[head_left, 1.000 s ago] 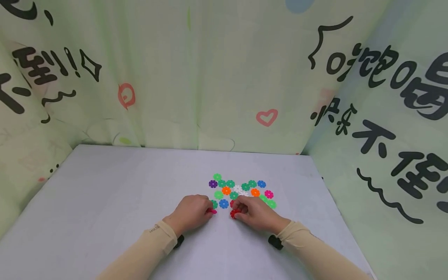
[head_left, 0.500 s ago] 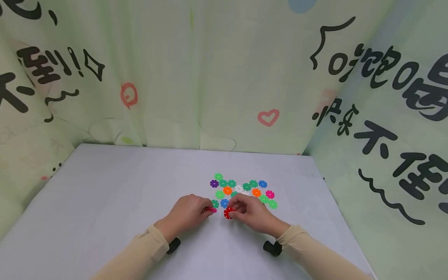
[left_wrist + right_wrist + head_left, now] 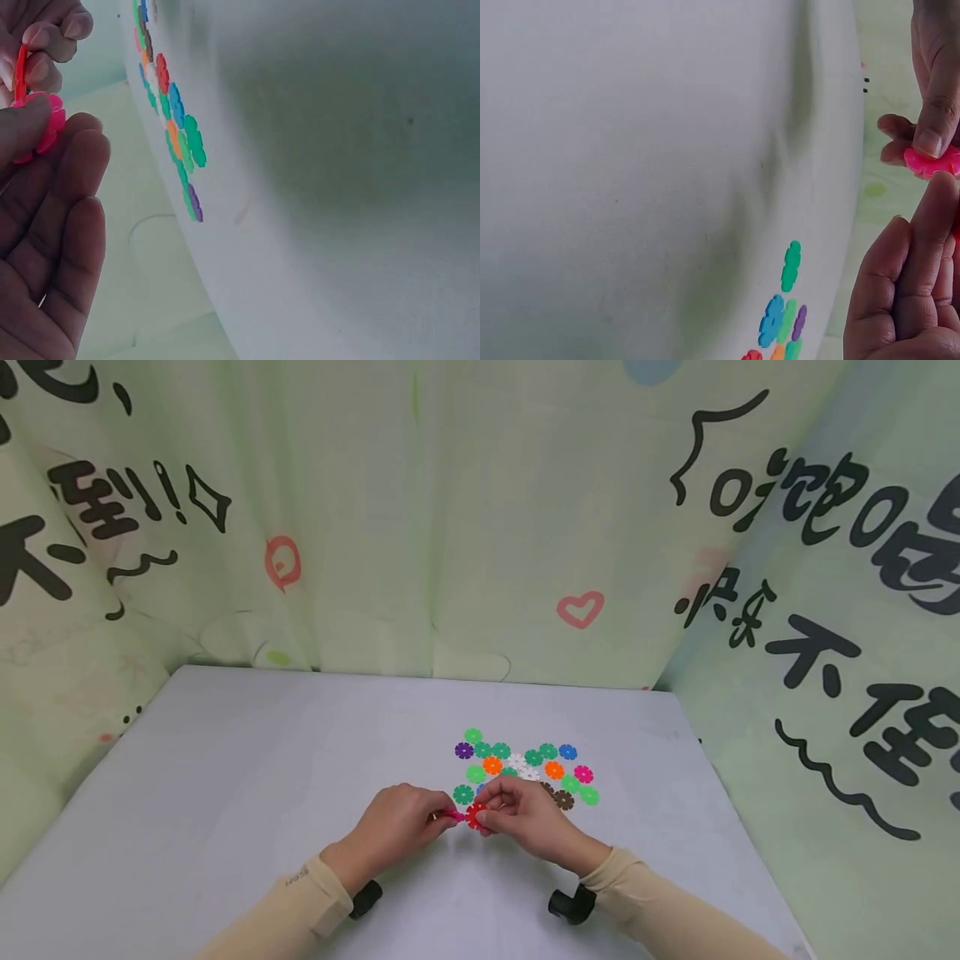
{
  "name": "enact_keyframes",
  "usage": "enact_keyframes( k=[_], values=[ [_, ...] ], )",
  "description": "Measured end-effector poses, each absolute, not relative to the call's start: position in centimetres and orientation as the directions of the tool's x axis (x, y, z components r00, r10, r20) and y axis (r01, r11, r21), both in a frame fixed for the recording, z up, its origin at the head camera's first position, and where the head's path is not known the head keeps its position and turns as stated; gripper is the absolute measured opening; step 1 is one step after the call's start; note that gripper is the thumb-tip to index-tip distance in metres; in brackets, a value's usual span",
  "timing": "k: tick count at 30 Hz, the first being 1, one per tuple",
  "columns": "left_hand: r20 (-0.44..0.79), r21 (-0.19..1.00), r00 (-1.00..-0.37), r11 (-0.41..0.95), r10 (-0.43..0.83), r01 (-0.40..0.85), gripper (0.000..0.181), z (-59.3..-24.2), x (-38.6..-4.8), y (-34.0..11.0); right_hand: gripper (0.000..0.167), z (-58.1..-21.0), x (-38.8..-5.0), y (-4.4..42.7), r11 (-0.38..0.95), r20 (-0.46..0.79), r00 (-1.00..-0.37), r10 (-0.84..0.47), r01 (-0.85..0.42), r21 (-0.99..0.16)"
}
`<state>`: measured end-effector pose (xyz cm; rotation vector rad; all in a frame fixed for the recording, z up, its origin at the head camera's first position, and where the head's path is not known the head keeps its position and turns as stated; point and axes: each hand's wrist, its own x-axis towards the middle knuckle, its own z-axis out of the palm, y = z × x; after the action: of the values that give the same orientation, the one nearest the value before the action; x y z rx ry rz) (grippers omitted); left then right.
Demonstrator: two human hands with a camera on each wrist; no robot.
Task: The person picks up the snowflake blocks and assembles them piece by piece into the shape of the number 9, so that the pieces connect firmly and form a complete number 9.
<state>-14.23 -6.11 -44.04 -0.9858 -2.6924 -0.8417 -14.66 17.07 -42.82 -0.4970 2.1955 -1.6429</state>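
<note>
My left hand [image 3: 401, 825] pinches a pink flower-shaped plastic disc [image 3: 54, 127] between thumb and fingers. A red disc [image 3: 473, 816] of the same slotted kind is pinched by my right hand [image 3: 528, 820]. The two discs meet edge to edge above the white table, the red one standing at an angle to the pink; whether their slots are interlocked I cannot tell. In the right wrist view, the pink disc [image 3: 924, 163] shows beneath the left thumb, while fingers cover most of the red one.
Several loose discs lie flat just beyond the hands: green [image 3: 462, 794], purple [image 3: 464, 750], orange [image 3: 492, 765], white [image 3: 529, 773], brown [image 3: 563, 800] and blue [image 3: 567, 752]. The white table [image 3: 285, 752] spreads to both sides. A printed curtain [image 3: 420, 527] hangs behind its far edge.
My right hand has lifted the red disc off the tabletop and brought it left until it meets the pink disc. My left hand keeps its pinch. Brown discs have come into view behind the right hand.
</note>
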Motion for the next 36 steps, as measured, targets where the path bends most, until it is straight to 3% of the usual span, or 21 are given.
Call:
enact_keyframes(
  k=[16,28,36],
  values=[
    [0.35,0.551,-0.773,0.551,0.529,0.627,0.007,-44.2,-13.8,-5.9,0.022,-42.9,-14.3,16.7,0.265,-0.172,-0.888,-0.426,0.059,-0.963],
    [0.447,0.462,-0.72,0.553,0.53,0.694,0.01,-44.1,-13.0,-5.3,0.018,-42.1,-13.5,16.5,0.205,-0.219,-0.898,-0.381,0.149,-0.967],
    [0.387,0.507,-0.779,0.592,0.493,0.627,0.007,-43.8,-13.1,-5.4,0.024,-42.3,-14.1,16.4,0.217,-0.223,-0.893,-0.391,0.146,-0.965]
  ],
)
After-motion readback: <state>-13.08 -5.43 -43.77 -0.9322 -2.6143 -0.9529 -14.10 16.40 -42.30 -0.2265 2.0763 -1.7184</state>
